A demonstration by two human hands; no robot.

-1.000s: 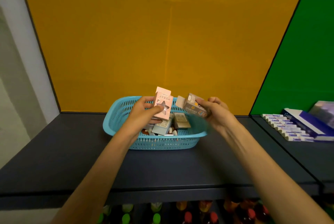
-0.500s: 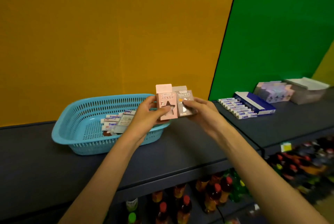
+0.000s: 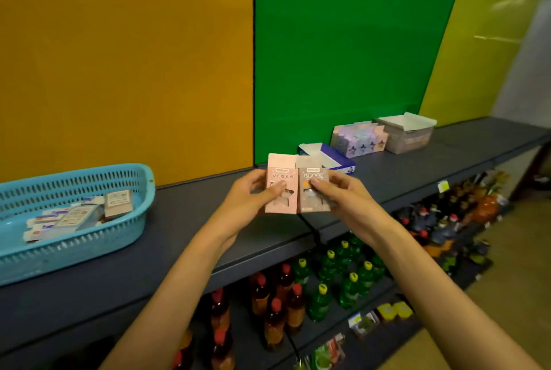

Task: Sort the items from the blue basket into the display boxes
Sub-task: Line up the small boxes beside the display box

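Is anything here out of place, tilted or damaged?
Nothing looks damaged or spilled. The small boxes in the blue plastic basket lie in a loose heap, as unsorted stock would. The left hand and the right hand each hold one small carton upright.

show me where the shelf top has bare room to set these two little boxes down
Bare shelf lies between the blue basket and the hands, and along the front edge before the display boxes. More lies right of the grey display box. It is crowded against the green wall: blue display box, pastel display box and the grey one stand close together.
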